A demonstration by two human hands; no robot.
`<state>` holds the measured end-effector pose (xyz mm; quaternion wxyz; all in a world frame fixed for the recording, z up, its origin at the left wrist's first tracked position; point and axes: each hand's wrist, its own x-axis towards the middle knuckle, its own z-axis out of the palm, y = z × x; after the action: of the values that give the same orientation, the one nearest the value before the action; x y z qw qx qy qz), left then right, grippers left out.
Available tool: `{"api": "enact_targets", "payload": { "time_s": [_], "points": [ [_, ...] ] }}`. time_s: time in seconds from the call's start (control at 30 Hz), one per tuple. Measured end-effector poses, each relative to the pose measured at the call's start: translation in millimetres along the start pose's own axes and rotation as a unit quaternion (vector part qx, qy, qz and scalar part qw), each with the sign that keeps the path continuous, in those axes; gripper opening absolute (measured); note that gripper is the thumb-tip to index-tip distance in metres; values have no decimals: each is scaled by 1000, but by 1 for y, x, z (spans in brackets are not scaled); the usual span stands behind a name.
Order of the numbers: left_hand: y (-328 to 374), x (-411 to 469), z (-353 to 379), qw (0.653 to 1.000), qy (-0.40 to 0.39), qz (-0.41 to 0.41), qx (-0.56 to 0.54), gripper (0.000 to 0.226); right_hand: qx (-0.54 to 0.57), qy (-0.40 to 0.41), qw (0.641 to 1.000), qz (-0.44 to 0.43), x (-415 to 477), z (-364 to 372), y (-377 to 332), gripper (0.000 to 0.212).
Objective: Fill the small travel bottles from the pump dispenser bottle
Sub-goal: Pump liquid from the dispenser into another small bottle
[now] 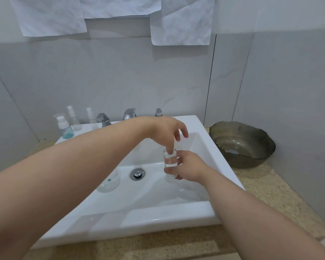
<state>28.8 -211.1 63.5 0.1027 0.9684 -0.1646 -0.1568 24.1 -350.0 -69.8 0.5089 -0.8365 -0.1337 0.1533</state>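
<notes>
A small clear travel bottle (170, 163) stands upright over the right side of the sink basin, with my right hand (189, 168) wrapped around its lower half. My left hand (167, 133) reaches across from the left and sits on top of it. Its fingertips are at the bottle's mouth and pinch a whitish cap (177, 137). The pump dispenser bottle (64, 127), with blue liquid at its bottom, stands on the sink's back left ledge. Beside it are two small clear spray bottles (74, 120) (91, 119). A round clear bottle (109, 182) lies in the basin, partly hidden under my left forearm.
The white sink (158, 216) has a drain (137, 173) in the middle and a chrome faucet (129, 113) with two handles at the back. A dark glass bowl (242, 145) sits on the speckled counter (266, 188) to the right. White sheets (180, 25) hang on the wall.
</notes>
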Motion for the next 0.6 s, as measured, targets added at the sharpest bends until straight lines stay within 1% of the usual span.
{"api": "enact_targets", "payload": {
  "time_s": [0.03,0.07,0.13,0.17,0.23,0.3,0.33,0.43,0.5,0.6],
  "points": [
    [3,1,0,1000,7,-16,18,57,-9,3,1000,2,0,0,0,41],
    [4,2,0,997,18,-37,67,56,-14,7,1000,6,1,0,0,42],
    [6,5,2,984,9,-70,164,52,-13,11,1000,6,2,1,1,35],
    [5,6,4,983,-6,-76,168,51,-16,9,1000,4,2,1,1,32],
    [1,7,5,990,-18,-69,119,40,-26,-3,1000,2,0,1,1,29],
    [-6,8,5,995,-15,-27,96,22,-31,-14,999,-2,-2,1,0,29],
    [-9,7,4,996,-12,-9,92,18,-32,-18,999,-4,-2,1,0,30],
    [-15,9,3,997,-8,13,80,16,-24,-26,999,1,-2,2,-1,36],
    [-18,8,3,996,8,30,79,16,-11,-28,1000,6,-2,2,-1,39],
    [-20,5,1,998,26,21,54,16,-28,-14,1000,2,-4,1,-2,34]
  ]
}}
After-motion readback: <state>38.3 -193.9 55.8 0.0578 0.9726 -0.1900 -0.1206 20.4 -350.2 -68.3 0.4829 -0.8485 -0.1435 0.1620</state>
